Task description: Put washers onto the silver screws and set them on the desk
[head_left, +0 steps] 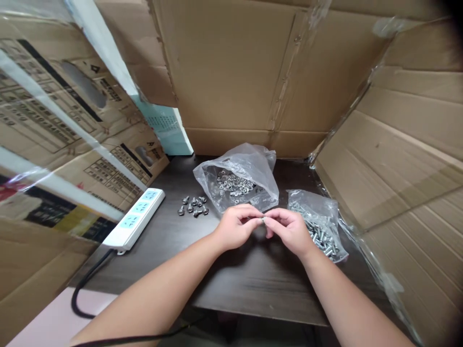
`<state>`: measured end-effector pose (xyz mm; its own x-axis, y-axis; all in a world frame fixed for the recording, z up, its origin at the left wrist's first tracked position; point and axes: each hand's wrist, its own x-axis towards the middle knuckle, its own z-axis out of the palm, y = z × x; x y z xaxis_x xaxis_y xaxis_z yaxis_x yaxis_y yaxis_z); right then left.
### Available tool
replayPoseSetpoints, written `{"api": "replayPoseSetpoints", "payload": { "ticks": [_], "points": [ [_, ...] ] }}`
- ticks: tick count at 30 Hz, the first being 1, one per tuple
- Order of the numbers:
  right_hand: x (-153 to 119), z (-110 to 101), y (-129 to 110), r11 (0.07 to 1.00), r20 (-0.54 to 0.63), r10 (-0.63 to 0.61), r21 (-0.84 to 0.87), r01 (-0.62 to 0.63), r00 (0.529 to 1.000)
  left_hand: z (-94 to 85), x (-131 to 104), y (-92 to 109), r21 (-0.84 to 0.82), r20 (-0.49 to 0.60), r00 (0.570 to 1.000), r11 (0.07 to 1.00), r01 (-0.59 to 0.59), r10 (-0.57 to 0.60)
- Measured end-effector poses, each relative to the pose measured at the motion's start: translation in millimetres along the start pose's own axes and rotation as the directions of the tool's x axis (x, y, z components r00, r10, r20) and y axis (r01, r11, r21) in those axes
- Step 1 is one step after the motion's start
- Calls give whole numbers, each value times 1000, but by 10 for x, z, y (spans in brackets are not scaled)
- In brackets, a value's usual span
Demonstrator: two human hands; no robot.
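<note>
My left hand (240, 226) and my right hand (287, 229) meet above the dark table, their fingertips pinched around a tiny metal part (264, 219) that is too small to make out fully. Just beyond them lies an open clear plastic bag (253, 164) with many small metal nuts or washers (237, 185) inside. Beside my right hand, a second clear bag (316, 200) holds many silvery bolts (323, 241), partly hidden by that hand. Left of the first bag, several bolts with pieces on them (194, 205) sit loose in a small cluster.
A white power strip (135, 219) with a black cable (81, 284) lies along the left side. Cardboard walls (235, 72) stand at the left, back and right. A light blue-green block (166, 127) is in the back left corner. The table's front edge (260, 315) runs below my forearms.
</note>
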<state>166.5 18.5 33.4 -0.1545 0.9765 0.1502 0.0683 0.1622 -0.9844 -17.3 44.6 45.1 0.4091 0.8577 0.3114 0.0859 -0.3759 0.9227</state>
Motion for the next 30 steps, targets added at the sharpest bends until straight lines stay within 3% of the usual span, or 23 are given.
{"api": "replayPoseSetpoints", "payload": {
  "ticks": [6,11,19,25,30],
  "points": [
    [16,27,131,990,-10,-44,135,45,999,-40,38,-18,-119,-17,997,990,69,-72],
    [25,77,116,998,-40,-21,55,24,999,-90,72,-46,-190,4,991,973,132,-134],
    [46,75,77,1000,-95,-28,5,29,995,-30,69,-65,-317,-1,973,922,220,-232],
    [27,96,18,995,-30,-102,6,102,994,-35,67,-112,-409,-14,962,880,242,-272],
    [17,100,12,992,-66,-92,-93,85,994,-14,72,-94,-430,-14,960,868,247,-280]
  ]
}}
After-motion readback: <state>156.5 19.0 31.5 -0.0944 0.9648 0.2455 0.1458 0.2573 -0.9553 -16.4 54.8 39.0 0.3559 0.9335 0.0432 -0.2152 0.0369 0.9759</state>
